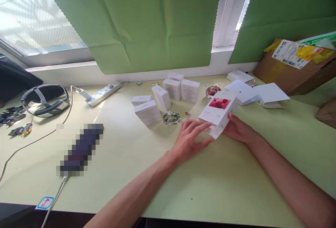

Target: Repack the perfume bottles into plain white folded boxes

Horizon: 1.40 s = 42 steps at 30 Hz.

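Note:
A white carton with a red flower picture [219, 111] rests tilted on the pale green table [131, 158], held between both hands. My left hand [190, 137] presses its near left edge with spread fingers. My right hand [237, 128] grips its near right corner from behind. Just left of my left hand stands a clear glass perfume bottle [171, 118]. A second bottle with reddish contents [212, 90] stands behind the carton.
Several small white boxes [168, 93] cluster behind the bottles. Unfolded white cartons [258, 93] lie to the right, a brown parcel [294, 65] at far right. A power strip [103, 93], a headband device [46, 100] and a cabled blurred object [80, 149] lie to the left.

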{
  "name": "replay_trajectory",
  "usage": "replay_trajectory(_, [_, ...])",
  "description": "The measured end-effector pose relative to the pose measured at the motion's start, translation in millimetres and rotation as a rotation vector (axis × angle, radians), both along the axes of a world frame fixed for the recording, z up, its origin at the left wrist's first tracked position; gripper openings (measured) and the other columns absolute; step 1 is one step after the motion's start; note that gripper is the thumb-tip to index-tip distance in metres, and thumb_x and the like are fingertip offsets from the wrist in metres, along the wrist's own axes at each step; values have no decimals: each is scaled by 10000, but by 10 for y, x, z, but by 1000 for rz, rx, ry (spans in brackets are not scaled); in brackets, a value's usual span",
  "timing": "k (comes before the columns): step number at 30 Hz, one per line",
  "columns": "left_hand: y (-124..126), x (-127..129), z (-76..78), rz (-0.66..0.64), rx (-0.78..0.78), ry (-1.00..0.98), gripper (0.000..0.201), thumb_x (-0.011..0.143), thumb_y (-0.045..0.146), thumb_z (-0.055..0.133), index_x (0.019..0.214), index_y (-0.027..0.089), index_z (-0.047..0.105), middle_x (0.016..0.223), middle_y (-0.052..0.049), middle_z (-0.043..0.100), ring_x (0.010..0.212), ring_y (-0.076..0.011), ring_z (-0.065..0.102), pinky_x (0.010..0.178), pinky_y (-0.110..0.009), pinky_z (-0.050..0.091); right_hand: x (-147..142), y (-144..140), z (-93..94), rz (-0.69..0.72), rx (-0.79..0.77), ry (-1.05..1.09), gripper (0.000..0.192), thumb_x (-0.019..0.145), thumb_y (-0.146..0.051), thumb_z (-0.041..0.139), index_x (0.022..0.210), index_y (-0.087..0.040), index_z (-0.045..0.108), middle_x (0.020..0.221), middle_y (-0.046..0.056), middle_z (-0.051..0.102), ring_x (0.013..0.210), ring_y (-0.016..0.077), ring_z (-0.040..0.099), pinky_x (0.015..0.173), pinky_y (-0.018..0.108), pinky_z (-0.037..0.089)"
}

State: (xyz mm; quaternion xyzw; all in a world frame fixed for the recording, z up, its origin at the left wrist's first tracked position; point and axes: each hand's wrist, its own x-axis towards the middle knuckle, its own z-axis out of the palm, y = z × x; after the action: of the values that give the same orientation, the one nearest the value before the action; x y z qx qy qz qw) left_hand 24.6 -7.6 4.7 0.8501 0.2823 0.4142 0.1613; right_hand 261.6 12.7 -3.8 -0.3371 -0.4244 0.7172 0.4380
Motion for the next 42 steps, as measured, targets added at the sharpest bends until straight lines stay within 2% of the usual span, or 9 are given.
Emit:
replay_trajectory(2, [-21, -6, 20, -26, 44, 59, 458, 899, 394, 669, 1321, 312, 510, 1212, -59, 636, 1076, -236, 511, 984, -419, 440, -2, -6, 16, 16, 2, -3, 648, 828, -676, 592, 1383, -352, 510, 1459, 24, 569, 1384, 315, 471, 1127, 521, 398])
replay_trajectory(6, [-40, -15, 31, -103, 12, 112, 353, 947, 362, 603, 1283, 287, 529, 1214, -82, 585, 1097, -217, 527, 995, -401, 456, 3, -5, 21, 13, 7, 6, 644, 831, -667, 600, 1384, -348, 519, 1455, 31, 573, 1375, 319, 481, 1122, 524, 399])
replay_trajectory(17, [-4, -26, 5, -63, -47, -15, 362, 943, 284, 607, 1298, 309, 538, 1243, -93, 486, 1176, -208, 523, 982, -382, 503, -15, -12, 39, 38, 3, 13, 668, 797, -673, 637, 1371, -345, 536, 1426, 36, 598, 1355, 328, 499, 1098, 527, 420])
replay_trajectory(21, [27, -25, -18, -62, -46, -94, 302, 946, 243, 606, 1241, 273, 548, 1176, -84, 523, 1111, -192, 562, 948, -375, 523, 13, -7, -9, 30, -8, 6, 672, 781, -673, 656, 1358, -349, 544, 1437, 39, 588, 1360, 333, 491, 1093, 540, 416])
replay_trajectory(25, [45, -14, -46, -46, -17, -183, 256, 934, 232, 629, 1176, 242, 548, 1111, -67, 555, 1035, -175, 588, 892, -355, 536, 27, -5, -38, 47, -10, 48, 592, 819, -624, 653, 1338, -352, 570, 1429, 15, 596, 1372, 299, 481, 1116, 504, 397])
replay_trajectory(31, [44, -14, -57, 8, 18, -167, 217, 913, 206, 654, 1122, 254, 618, 1096, -53, 550, 985, -161, 598, 830, -322, 540, 20, -12, -54, 65, -13, 50, 614, 805, -623, 674, 1344, -347, 570, 1417, 28, 606, 1338, 298, 514, 1107, 506, 399])
replay_trajectory(37, [62, -4, -5, 56, 140, -188, 173, 886, 194, 691, 1050, 242, 663, 1029, -47, 639, 976, -168, 563, 859, -344, 508, 1, -35, -41, 115, 3, 64, 563, 852, -589, 640, 1350, -336, 565, 1453, 45, 573, 1332, 290, 521, 1076, 495, 433])
replay_trajectory(42, [63, -8, 16, 51, 157, -226, 160, 882, 196, 699, 1036, 235, 684, 997, -40, 681, 891, -144, 600, 793, -310, 511, -5, -43, -36, 111, -3, 46, 570, 851, -598, 635, 1354, -342, 555, 1451, 43, 572, 1344, 288, 507, 1066, 494, 443])
